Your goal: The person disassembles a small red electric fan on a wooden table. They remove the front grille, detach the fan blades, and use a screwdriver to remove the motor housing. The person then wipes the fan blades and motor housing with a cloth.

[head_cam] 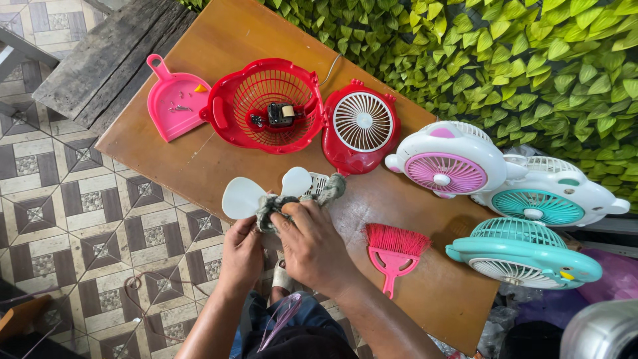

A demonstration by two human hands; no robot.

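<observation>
Both hands meet at the near edge of the wooden table (219, 166), closed around one white fan blade (256, 195) and one grey-green rag (330, 189). The right hand (311, 242) has its fingers curled tight over the rag and presses it against the hub of the blade, while the left hand (242, 254) pinches the blade and the bunched cloth from the other side; two rounded white lobes stick out above the knuckles, and the loose end of the rag trails away past them. Just beyond the grip lie the two halves of one red fan: an open red grille shell (262, 106) with a small dark motor (280, 114) in its middle, and beside it the red front housing (361, 126) with a white round grille. At the left corner of the table sits one pink dustpan (174, 98) holding a few small screws (too small to count). Near the front edge, right of the hands, lies one pink hand brush (393, 254). Along the right end stand three whole small fans: one white with a pink grille (446, 163), one white with a teal grille (551, 196), and one teal fan (525, 254) nearest the front corner.
</observation>
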